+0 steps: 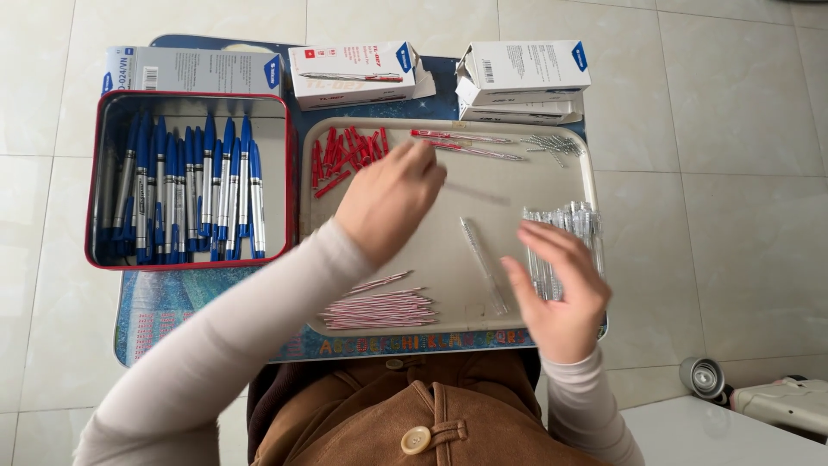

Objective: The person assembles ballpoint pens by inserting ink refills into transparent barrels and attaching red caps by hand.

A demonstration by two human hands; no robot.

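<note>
My left hand (388, 200) reaches over the beige tray (448, 250), its fingers bunched together beside a heap of red pen caps (345, 154). Whether it pinches anything is hidden. My right hand (559, 289) hovers with fingers spread over a row of clear pen barrels (580, 226) at the tray's right side. A single clear barrel (483, 263) lies on the tray just left of that hand's thumb. A bundle of thin red-and-white refills (379, 311) lies at the tray's near left. Two clear pens with red parts (470, 144) lie at the far edge.
A red tin box (97, 185) with several blue pens (190, 190) stands left of the tray. Three white pen cartons (522, 65) (354, 73) (190, 71) line the back. Small metal pieces (556, 142) sit in the tray's far right corner. All rests on a small printed table (164, 302) over a tiled floor.
</note>
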